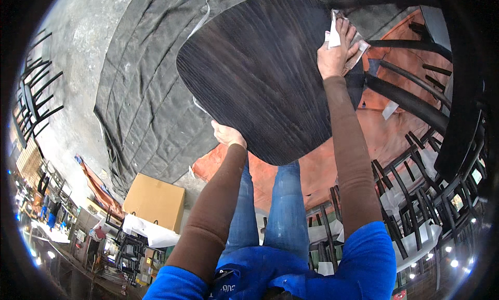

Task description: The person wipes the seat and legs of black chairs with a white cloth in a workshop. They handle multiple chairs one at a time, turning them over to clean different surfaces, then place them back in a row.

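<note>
The person is wiping a dark, wood-grained board (pixel 260 76) with rounded corners, and the wiping looks to be the step in hand; the right hand (pixel 337 50) is pressing a crumpled white cloth (pixel 345 37) flat against the far right edge, its grip spread over the cloth rather than pinching it; the left hand (pixel 227 135) is steadying the near edge, its fingers curling under the rim, so how tightly that grip is closing I cannot tell; the board is lying above black sheeting (pixel 140 92) and orange sheeting (pixel 317 170), with black chair frames (pixel 416 97) just beside it; the next move probably calls for sweeping the cloth across the unwiped middle while the left hand is bracing the board against sliding.
</note>
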A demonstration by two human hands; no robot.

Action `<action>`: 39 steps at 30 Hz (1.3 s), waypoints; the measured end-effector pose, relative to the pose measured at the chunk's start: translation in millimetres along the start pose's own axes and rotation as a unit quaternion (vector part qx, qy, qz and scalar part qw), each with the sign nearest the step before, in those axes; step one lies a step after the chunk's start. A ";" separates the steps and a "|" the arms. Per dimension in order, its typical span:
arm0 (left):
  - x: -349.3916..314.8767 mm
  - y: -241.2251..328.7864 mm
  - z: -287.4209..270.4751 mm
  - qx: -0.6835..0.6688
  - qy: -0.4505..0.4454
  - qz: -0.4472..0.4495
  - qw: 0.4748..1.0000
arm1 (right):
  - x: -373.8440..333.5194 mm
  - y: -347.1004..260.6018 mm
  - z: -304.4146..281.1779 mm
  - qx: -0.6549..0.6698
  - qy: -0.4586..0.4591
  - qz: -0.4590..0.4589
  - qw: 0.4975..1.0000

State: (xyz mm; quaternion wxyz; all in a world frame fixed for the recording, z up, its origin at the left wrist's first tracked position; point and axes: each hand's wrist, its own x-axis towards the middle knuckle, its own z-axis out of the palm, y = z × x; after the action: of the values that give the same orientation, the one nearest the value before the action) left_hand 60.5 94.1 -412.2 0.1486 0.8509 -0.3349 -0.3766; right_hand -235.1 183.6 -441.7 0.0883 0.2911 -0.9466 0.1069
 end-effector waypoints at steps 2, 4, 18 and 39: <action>0.3 0.4 0.1 -0.005 -0.003 0.002 1.000 | -15.5 7.1 -11.4 0.009 -0.032 0.039 0.999; 0.4 -0.2 0.4 -0.023 -0.009 -0.010 1.000 | -68.1 27.1 -51.3 0.069 -0.050 0.034 0.996; 2.5 1.4 3.8 -0.076 -0.027 -0.015 0.997 | -122.5 40.4 -92.4 0.144 -0.017 0.015 0.989; 7.9 -4.7 2.2 -0.037 -0.023 0.001 0.999 | -114.8 -23.5 -100.7 0.007 -0.238 0.022 0.971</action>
State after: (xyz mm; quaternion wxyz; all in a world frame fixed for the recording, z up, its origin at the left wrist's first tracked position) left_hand 64.9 92.2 -420.4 0.1721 0.8357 -0.3248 -0.4080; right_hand -117.6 251.3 -367.7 -0.1439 0.2882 -0.9457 0.0431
